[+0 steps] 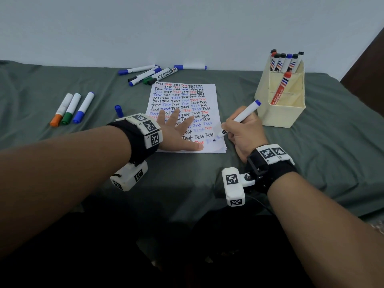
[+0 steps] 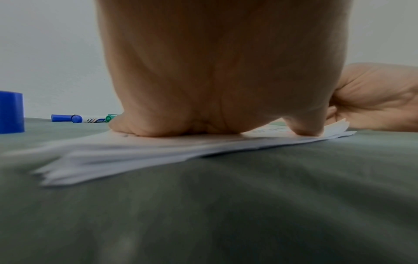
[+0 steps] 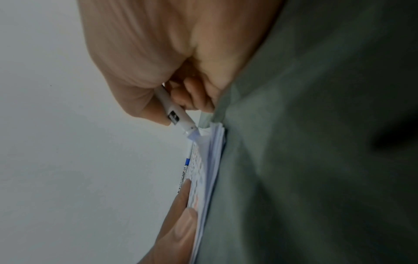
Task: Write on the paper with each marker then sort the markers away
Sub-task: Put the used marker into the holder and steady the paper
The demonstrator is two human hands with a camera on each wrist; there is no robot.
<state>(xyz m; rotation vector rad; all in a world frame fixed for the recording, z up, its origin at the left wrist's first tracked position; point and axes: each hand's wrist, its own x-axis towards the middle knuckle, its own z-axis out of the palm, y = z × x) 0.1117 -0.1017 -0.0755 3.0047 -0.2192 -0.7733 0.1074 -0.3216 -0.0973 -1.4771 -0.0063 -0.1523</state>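
Pinching a blue marker (image 1: 239, 119), the right hand (image 1: 245, 132) sets its tip on the paper (image 1: 204, 94) at the sheet's five o'clock corner. Left hand (image 1: 178, 129) lies flat on the page — fingers spread; a cream holder (image 1: 280, 113) stands at two o'clock.

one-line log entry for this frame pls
phase: writing | right hand: grips blue marker, tip on paper | left hand: flat, presses paper | blue cap: off, on cloth
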